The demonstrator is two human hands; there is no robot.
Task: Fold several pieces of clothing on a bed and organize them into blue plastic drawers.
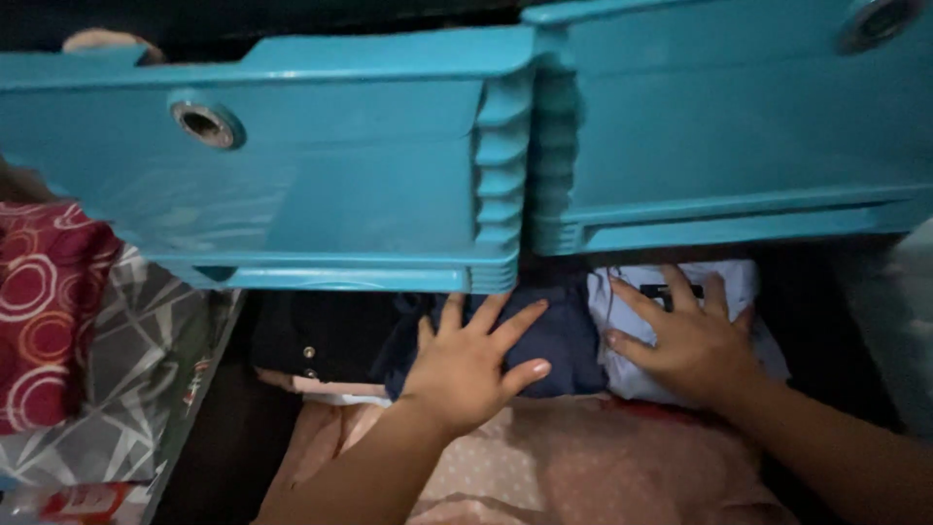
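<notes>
My left hand [468, 362] lies flat with spread fingers on a folded dark navy garment [564, 340]. My right hand [686, 336] presses flat on a folded pale blue garment [743, 287] next to it. Both garments sit in an open lower drawer, under two teal plastic drawers. A black folded garment [326, 335] lies to the left of the navy one. A pink dotted cloth [573, 462] fills the near part of the drawer under my forearms.
Two teal plastic drawers, left [292, 175] and right [739, 126], stick out above, each with a round hole in its front. At the left lie a red patterned cloth [44, 311] and a grey patterned cloth [136, 379].
</notes>
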